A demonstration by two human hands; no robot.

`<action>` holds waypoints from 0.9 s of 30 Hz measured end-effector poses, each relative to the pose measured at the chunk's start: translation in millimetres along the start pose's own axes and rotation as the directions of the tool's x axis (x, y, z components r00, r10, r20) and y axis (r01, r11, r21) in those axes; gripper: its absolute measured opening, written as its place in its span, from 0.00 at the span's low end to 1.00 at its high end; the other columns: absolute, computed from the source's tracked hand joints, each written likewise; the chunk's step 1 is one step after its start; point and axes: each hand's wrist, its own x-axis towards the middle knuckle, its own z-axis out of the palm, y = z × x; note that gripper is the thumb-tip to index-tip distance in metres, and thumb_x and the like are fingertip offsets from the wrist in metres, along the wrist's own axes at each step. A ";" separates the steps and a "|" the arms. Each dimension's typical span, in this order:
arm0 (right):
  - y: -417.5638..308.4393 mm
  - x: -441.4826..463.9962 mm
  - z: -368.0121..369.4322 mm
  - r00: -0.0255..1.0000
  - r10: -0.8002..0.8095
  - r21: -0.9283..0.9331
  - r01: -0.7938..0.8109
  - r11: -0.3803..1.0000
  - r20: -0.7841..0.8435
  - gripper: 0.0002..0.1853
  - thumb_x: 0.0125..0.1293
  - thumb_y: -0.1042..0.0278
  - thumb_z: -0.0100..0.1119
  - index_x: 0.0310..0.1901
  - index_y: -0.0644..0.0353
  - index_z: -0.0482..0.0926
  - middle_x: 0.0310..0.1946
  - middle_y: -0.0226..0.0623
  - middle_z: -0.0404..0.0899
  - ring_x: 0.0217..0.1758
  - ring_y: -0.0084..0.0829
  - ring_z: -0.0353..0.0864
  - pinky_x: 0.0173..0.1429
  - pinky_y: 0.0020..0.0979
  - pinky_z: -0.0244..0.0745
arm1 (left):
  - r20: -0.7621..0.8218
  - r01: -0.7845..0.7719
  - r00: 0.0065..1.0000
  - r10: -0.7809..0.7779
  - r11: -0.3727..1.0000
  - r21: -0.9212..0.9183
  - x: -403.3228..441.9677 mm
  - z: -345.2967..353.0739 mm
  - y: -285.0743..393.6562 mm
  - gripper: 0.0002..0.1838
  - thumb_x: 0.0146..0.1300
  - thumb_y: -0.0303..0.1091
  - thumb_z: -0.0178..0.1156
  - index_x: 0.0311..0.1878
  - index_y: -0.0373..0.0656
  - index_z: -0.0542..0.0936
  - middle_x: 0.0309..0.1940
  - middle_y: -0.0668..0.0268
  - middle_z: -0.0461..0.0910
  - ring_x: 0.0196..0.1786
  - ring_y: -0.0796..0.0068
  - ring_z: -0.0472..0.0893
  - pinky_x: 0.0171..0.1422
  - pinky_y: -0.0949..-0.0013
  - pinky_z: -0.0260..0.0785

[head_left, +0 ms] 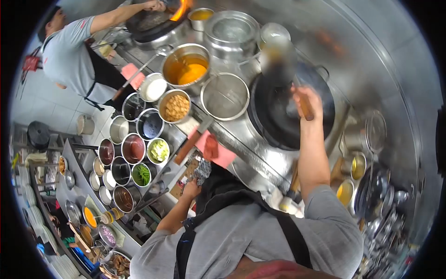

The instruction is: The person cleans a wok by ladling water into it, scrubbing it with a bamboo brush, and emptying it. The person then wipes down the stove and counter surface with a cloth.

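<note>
A wooden handle is in my right hand, whose fingers wrap round it above the right side of a large black wok. The handle belongs to a ladle, blurred by motion at its far end, over the wok's back edge. Down by the apron, my left hand is closed beside a crumpled grey cloth and seems to grip it. Left of the wok lies a round mesh strainer. A pink cloth hangs at the counter's front edge.
At the upper left a co-worker reaches over another wok with flames. Pots of orange liquid, white powder and brown pieces stand nearby. Several ingredient containers fill the left side. Bowls and metal utensils crowd the lower right.
</note>
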 end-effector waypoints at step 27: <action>91.3 -297.1 -165.6 0.972 -0.178 -0.986 -0.164 -0.040 -0.155 0.29 0.56 0.76 0.55 0.63 0.62 0.67 0.33 0.56 0.78 0.34 0.54 0.79 0.39 0.48 0.73 | 0.773 -0.878 0.382 0.507 0.460 0.132 2.6 316.8 158.2 0.36 0.59 0.41 0.49 0.71 0.41 0.55 0.69 0.59 0.62 0.69 0.61 0.65 0.68 0.60 0.63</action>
